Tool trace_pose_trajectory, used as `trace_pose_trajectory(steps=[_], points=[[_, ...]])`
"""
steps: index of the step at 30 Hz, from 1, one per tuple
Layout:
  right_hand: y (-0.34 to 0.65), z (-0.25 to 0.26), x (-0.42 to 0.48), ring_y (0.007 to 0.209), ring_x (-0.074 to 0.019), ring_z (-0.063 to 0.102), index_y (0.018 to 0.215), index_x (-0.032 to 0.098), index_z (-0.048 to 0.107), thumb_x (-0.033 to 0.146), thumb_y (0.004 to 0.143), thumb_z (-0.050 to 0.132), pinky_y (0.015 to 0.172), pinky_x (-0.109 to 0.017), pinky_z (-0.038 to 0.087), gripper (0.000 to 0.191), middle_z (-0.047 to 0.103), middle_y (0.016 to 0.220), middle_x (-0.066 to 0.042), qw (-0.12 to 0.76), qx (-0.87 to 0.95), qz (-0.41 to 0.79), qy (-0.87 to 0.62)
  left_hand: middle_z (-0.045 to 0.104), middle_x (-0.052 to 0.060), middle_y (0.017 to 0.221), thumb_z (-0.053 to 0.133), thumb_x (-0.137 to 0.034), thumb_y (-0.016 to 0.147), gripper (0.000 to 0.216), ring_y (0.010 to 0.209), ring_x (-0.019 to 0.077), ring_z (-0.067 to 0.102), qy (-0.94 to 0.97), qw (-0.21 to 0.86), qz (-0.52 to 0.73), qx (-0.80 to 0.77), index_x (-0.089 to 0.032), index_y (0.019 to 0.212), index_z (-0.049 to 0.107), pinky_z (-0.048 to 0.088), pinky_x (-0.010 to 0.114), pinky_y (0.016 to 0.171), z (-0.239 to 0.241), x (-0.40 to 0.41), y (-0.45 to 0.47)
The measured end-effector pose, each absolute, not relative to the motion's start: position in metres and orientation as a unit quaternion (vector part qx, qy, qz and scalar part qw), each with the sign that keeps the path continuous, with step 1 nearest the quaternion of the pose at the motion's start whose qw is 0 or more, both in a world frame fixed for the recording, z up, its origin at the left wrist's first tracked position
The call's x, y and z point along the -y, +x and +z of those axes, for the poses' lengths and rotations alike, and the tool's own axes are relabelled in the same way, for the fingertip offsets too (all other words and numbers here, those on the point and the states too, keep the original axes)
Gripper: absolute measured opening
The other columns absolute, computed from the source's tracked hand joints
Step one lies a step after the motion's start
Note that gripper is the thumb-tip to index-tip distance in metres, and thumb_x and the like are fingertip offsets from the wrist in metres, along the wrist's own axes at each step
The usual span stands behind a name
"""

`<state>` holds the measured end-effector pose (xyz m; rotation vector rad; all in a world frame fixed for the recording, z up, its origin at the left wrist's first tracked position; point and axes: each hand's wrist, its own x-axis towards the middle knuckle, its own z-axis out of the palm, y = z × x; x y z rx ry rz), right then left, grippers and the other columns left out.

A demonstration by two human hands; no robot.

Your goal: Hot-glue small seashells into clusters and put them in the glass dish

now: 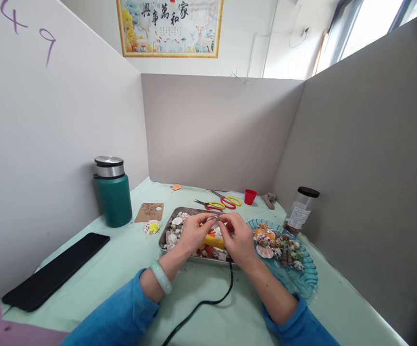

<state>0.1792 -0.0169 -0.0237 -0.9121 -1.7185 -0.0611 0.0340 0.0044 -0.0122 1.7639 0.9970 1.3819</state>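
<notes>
Head view: at centre frame, just below the middle, the left hand (193, 232) and the right hand (240, 240) meet over a metal tray (165, 230), fingertips pinched together on a small pale shell (213, 219). The shell is tiny and greyish-white; its shape is too small to tell. Both grips are closed on it, the left from the left side, the right from the right, with the shell caught between the fingertips at the top of both hands. A pale bangle (160, 276) circles the left wrist, and blue sleeves cover both forearms at the bottom of the frame.

Under the hands lies a yellow tool (213, 241) in the tray, among loose shells; its black cord (208, 302) runs down toward the lower centre. Just right of the tray sits a blue glass dish (304, 283) heaped with coloured shells.

Grey partition walls close in the table (121, 269) on the left, back and right. Open table surface lies in the lower left and lower right. A black phone (55, 271) lies at lower left, a green flask (112, 191) stands at mid left, scissors (222, 203) and a red cup (250, 196) lie behind the tray, and a jar (301, 210) stands at right.
</notes>
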Motion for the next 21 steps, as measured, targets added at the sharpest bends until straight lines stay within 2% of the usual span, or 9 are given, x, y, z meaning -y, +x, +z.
trace_pose_trajectory(steps=[4, 11, 21], points=[[0.1793, -0.0241, 0.0168, 0.066, -0.0132, 0.052, 0.085, 0.019, 0.056, 0.020, 0.086, 0.048, 0.062, -0.027, 0.044, 0.008, 0.059, 0.083, -0.004, 0.564, 0.725, -0.029, -0.394, 0.067, 0.004, 0.072, 0.059, -0.032, 0.075, 0.027, 0.070, 0.0154, 0.061, 0.665, 0.360, 0.533, -0.378, -0.015, 0.092, 0.071, 0.050, 0.024, 0.065, -0.0119, -0.0042, 0.0352], [0.1800, -0.0254, 0.0165, 0.073, -0.0152, 0.055, 0.084, 0.020, 0.056, 0.019, 0.086, 0.048, 0.067, -0.028, 0.044, 0.008, 0.059, 0.084, -0.006, 0.560, 0.732, -0.057, -0.384, 0.057, -0.002, 0.060, 0.060, -0.037, 0.075, 0.039, 0.053, 0.0108, 0.057, 0.643, 0.450, 0.509, -0.355, -0.013, 0.106, 0.064, 0.049, 0.022, 0.054, -0.0109, -0.0022, 0.0367], [0.1807, -0.0286, 0.0157, 0.073, -0.0151, 0.054, 0.084, 0.019, 0.055, 0.018, 0.085, 0.048, 0.065, -0.027, 0.043, 0.007, 0.058, 0.082, -0.006, 0.542, 0.744, -0.084, -0.382, 0.055, -0.001, 0.055, 0.056, -0.036, 0.077, 0.033, 0.051, 0.0114, 0.055, 0.660, 0.419, 0.503, -0.369, -0.013, 0.097, 0.068, 0.046, 0.022, 0.052, -0.0144, -0.0031, 0.0366]])
